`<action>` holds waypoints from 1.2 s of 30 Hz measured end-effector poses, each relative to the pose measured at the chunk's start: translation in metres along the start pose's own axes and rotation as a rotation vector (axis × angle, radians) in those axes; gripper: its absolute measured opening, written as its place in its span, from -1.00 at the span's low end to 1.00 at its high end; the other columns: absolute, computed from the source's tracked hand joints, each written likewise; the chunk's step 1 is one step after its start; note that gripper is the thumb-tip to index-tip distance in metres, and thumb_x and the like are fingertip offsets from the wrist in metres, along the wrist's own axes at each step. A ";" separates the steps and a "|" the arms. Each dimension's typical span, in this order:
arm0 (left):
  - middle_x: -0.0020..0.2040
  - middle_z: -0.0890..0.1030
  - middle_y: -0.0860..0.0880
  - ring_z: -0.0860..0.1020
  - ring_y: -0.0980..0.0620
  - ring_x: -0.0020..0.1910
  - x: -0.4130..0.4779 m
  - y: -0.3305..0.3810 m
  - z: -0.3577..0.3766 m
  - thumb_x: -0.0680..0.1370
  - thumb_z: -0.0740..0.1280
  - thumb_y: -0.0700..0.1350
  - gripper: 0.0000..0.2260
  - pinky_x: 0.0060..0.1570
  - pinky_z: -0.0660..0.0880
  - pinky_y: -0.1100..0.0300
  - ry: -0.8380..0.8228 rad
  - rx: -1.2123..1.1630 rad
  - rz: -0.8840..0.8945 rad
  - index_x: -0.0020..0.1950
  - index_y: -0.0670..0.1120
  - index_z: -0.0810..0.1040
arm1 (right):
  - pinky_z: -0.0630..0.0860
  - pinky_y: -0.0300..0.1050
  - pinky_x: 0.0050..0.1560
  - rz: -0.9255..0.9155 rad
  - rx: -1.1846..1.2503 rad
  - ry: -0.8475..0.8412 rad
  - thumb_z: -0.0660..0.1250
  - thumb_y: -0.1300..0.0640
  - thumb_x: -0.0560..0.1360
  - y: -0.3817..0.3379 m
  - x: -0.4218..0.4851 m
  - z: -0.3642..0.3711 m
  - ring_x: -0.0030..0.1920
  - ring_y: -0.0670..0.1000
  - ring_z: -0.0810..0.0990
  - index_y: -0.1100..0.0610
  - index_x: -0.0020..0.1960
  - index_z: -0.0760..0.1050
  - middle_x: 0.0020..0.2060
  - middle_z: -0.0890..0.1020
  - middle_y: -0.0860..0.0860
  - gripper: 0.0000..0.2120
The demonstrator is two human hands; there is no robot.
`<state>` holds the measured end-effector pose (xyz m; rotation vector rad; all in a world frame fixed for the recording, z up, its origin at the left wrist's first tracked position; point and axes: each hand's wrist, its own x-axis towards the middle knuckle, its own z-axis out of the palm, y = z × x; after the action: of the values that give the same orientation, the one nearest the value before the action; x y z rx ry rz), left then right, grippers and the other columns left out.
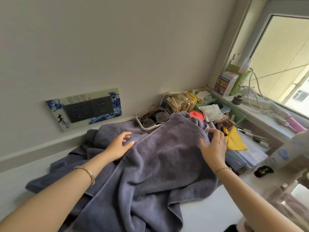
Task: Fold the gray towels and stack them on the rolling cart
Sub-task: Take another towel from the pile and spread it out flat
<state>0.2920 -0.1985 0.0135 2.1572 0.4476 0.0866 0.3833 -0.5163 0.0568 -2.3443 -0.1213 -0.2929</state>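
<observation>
Rumpled purple-gray terry towels (158, 164) heaped on white table (209, 215), top layer draped against white tray of eyeglasses (152, 118). Left hand (119, 145) open, fingers relaxed, on left fold. Right hand (214, 148) splayed at right edge.

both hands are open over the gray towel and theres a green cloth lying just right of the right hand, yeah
Not quite. The cloth just right of the right hand is yellow, not green, as the head view shows. The rest holds: the left hand and the right hand are both open over the gray towel.
</observation>
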 end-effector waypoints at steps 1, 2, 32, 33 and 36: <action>0.20 0.51 -0.08 0.49 -0.01 0.12 -0.010 -0.015 -0.010 0.54 0.34 -0.13 -0.69 0.13 0.41 0.17 0.068 0.031 0.028 0.28 -0.10 0.45 | 0.27 -0.07 0.27 -0.112 0.052 -0.029 0.37 0.20 0.47 -0.017 -0.008 0.008 0.23 0.04 0.36 0.14 0.19 0.43 0.14 0.44 0.00 -0.69; 0.14 0.52 -0.08 0.51 -0.02 0.09 -0.020 -0.029 -0.020 0.55 0.33 -0.15 -0.74 0.09 0.40 0.20 0.142 0.063 0.047 0.23 -0.13 0.47 | 0.30 -0.12 0.25 -0.209 0.109 -0.090 0.37 0.20 0.46 -0.031 -0.018 0.019 0.20 -0.03 0.38 0.13 0.17 0.45 0.11 0.44 -0.05 -0.71; 0.12 0.49 -0.06 0.44 0.03 0.01 -0.281 -0.153 -0.166 0.60 0.22 0.06 -0.75 0.06 0.37 0.11 -0.616 0.460 -0.339 0.17 -0.06 0.38 | 0.40 -0.36 0.00 -0.489 -0.145 -1.283 0.44 -0.16 0.38 -0.157 -0.229 0.113 -0.17 -0.15 0.53 0.07 -0.07 0.59 -0.21 0.62 -0.09 -0.69; 0.17 0.50 -0.08 0.47 0.03 0.06 -0.282 -0.147 -0.176 0.61 0.22 0.03 -0.73 0.14 0.41 0.09 -0.685 0.258 -0.395 0.23 -0.08 0.38 | 0.40 -0.33 -0.01 -0.460 -0.129 -1.324 0.44 -0.16 0.38 -0.166 -0.222 0.105 -0.18 -0.18 0.51 0.11 -0.07 0.58 -0.22 0.60 -0.09 -0.65; 0.36 0.47 -0.11 0.49 -0.05 0.28 -0.286 -0.129 -0.212 0.61 0.23 -0.03 -0.60 0.27 0.43 0.01 -0.882 -0.332 -0.485 0.44 -0.02 0.28 | 0.45 -0.20 -0.02 -0.310 -0.052 -1.494 0.45 -0.15 0.38 -0.187 -0.205 0.089 -0.16 -0.14 0.53 0.16 -0.15 0.57 -0.24 0.59 -0.06 -0.65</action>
<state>-0.0587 -0.0661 0.0648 1.5101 0.3758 -0.9517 0.1680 -0.3206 0.0733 -2.0715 -1.1615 1.3496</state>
